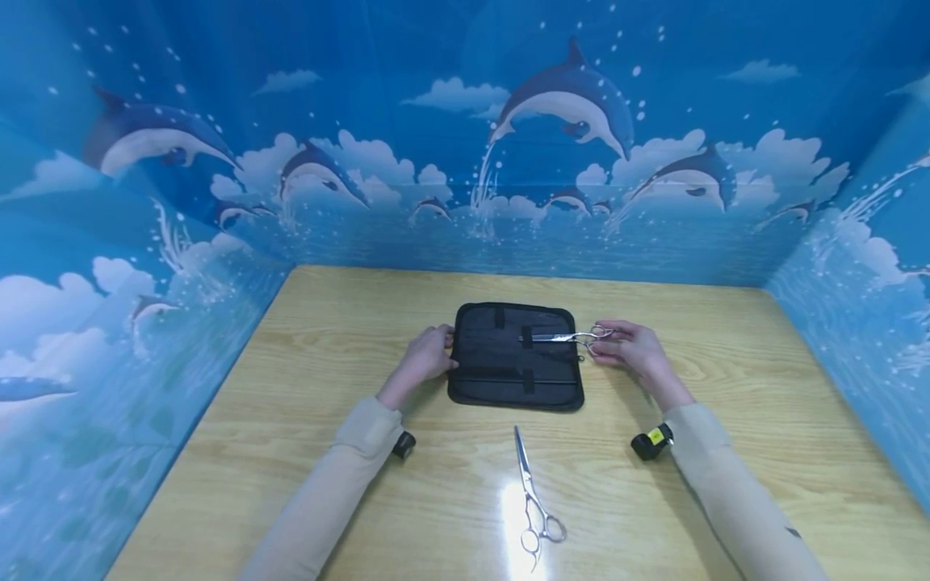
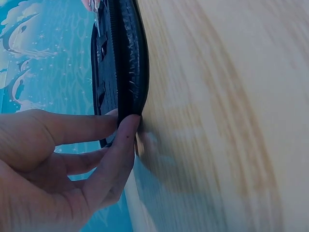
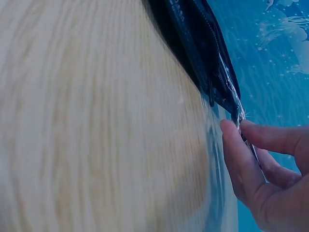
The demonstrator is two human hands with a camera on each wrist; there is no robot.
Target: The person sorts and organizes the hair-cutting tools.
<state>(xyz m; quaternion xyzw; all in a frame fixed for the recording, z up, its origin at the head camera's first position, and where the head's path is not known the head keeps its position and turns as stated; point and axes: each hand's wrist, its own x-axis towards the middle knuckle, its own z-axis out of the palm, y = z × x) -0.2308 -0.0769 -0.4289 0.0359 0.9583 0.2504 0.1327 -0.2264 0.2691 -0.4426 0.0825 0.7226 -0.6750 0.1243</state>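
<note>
A black zip-up scissors case lies open on the table, its inside facing up. At its left edge my left hand pinches the rim between thumb and fingers, seen closely in the left wrist view on the case's zip edge. One pair of silver scissors lies across the case's right half, blades passing under a small elastic loop. My right hand holds these scissors by their finger rings, just past the case's right edge. In the right wrist view, thumb and fingers pinch the handle.
A second pair of silver scissors rests on the wooden table in front of the case, tips pointing toward it. Blue dolphin-print sheeting walls the table at the back and both sides.
</note>
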